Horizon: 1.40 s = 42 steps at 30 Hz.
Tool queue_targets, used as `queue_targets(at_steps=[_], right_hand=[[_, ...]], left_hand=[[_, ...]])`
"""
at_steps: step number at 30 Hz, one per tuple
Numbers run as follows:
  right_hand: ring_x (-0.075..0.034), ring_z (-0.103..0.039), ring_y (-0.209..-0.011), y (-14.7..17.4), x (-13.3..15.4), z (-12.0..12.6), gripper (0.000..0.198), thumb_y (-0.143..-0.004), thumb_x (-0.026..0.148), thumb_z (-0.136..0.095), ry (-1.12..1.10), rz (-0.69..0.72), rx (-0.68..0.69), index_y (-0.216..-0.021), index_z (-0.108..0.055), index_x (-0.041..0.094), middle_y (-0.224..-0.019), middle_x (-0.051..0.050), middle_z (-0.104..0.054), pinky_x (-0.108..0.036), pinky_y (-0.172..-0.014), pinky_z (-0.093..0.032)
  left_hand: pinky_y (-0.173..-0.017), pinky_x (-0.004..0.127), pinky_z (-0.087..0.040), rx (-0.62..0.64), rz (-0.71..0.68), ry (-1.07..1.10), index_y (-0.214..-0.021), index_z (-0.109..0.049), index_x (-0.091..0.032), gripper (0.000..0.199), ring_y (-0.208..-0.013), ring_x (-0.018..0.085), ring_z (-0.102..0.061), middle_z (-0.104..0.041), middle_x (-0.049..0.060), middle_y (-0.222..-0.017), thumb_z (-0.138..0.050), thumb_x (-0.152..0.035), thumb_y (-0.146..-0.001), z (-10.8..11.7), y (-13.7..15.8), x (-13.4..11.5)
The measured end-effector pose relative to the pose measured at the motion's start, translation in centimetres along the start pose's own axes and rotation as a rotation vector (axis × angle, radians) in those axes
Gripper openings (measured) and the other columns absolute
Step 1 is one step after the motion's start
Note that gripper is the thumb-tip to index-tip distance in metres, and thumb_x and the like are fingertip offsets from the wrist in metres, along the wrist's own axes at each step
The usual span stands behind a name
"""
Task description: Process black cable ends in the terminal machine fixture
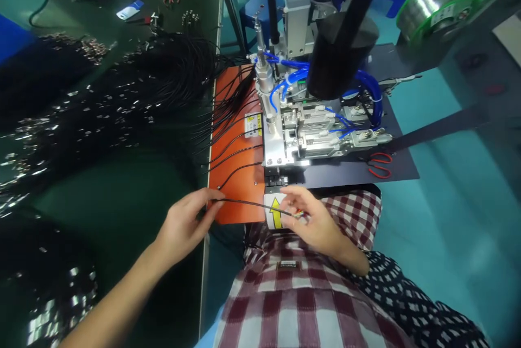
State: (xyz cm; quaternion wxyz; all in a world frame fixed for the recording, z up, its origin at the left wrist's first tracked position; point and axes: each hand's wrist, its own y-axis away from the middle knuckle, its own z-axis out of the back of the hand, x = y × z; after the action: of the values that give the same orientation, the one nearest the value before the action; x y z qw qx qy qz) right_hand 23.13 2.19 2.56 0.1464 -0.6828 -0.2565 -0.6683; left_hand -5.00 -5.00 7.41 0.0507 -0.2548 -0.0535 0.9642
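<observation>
A thin black cable (252, 203) runs between my two hands above the orange plate (238, 212). My left hand (189, 221) pinches it between thumb and fingers at the plate's left edge. At the other end, my right hand (309, 215) closes thumb and fingers around the cable tip, where small coloured wires (299, 213) show. Beneath the right part of the cable is a white label with a yellow arrow (277, 212). Just beyond, several black cables (240, 169) lie across the orange plate, their far ends reaching into the metal machine (274, 141).
Bundles of black cables (163, 76) with shiny metal ends cover much of the dark table at left. Blue air tubes (297, 74) loop over the machine. A solder wire spool (439, 8) hangs at upper right. Red-handled pliers (380, 165) lie on the grey base plate (342, 174).
</observation>
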Motion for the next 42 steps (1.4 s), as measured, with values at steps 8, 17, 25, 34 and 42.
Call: queue_targets(at_steps=[8,17,25,34,42], right_hand=[[-0.012,-0.058,-0.06,-0.2,0.2,-1.2,0.006,-0.079,0.022,-0.069,-0.1,-0.071,-0.083,-0.077,-0.063,0.019,-0.069,0.0,-0.063,-0.025,-0.056,-0.045],[-0.01,-0.053,-0.055,0.6,-0.2,0.0,0.014,-0.073,0.021,-0.073,-0.067,-0.166,-0.11,-0.084,-0.064,0.019,-0.07,0.002,-0.064,-0.024,-0.051,-0.039],[-0.013,-0.056,-0.061,0.1,0.5,0.1,0.005,-0.079,0.024,-0.068,-0.01,-0.072,-0.144,-0.08,-0.065,0.02,-0.071,0.0,-0.064,-0.026,-0.056,-0.045],[-0.015,-0.058,-0.063,-0.1,0.3,0.7,0.032,-0.095,0.033,-0.05,0.147,-0.006,-0.081,-0.068,-0.063,0.02,-0.069,-0.002,-0.063,-0.028,-0.061,-0.048],[-0.01,-0.055,-0.053,-1.7,-0.1,1.7,0.02,-0.08,0.04,-0.07,-0.228,-0.133,-0.106,-0.08,-0.067,0.02,-0.075,0.0,-0.065,-0.025,-0.052,-0.047]], left_hand=[[-0.074,0.033,-0.05,0.123,-0.203,-0.147,-0.106,-0.059,-0.017,0.018,-0.081,0.02,-0.065,-0.069,0.006,-0.09,-0.053,-0.027,-0.093,-4.0,-0.9,-4.0],[-0.068,0.027,-0.048,0.177,-0.14,0.068,-0.103,-0.059,-0.018,0.017,-0.072,0.015,-0.064,-0.068,0.003,-0.084,-0.044,-0.023,-0.097,-5.8,-2.1,-6.7],[-0.059,0.026,-0.043,0.299,-0.054,0.197,-0.091,-0.06,-0.019,0.022,-0.064,0.014,-0.055,-0.059,0.001,-0.073,-0.041,-0.027,-0.097,-5.9,-4.2,-8.9],[-0.068,0.021,-0.046,0.159,0.052,0.473,-0.095,-0.063,-0.02,0.016,-0.072,0.011,-0.061,-0.068,0.0,-0.085,-0.047,-0.022,-0.095,-8.1,-4.2,-7.7],[-0.056,0.02,-0.042,0.202,0.173,0.651,-0.087,-0.062,-0.019,0.023,-0.059,0.01,-0.055,-0.062,-0.001,-0.071,-0.044,-0.028,-0.097,-8.0,-4.1,-7.5]])
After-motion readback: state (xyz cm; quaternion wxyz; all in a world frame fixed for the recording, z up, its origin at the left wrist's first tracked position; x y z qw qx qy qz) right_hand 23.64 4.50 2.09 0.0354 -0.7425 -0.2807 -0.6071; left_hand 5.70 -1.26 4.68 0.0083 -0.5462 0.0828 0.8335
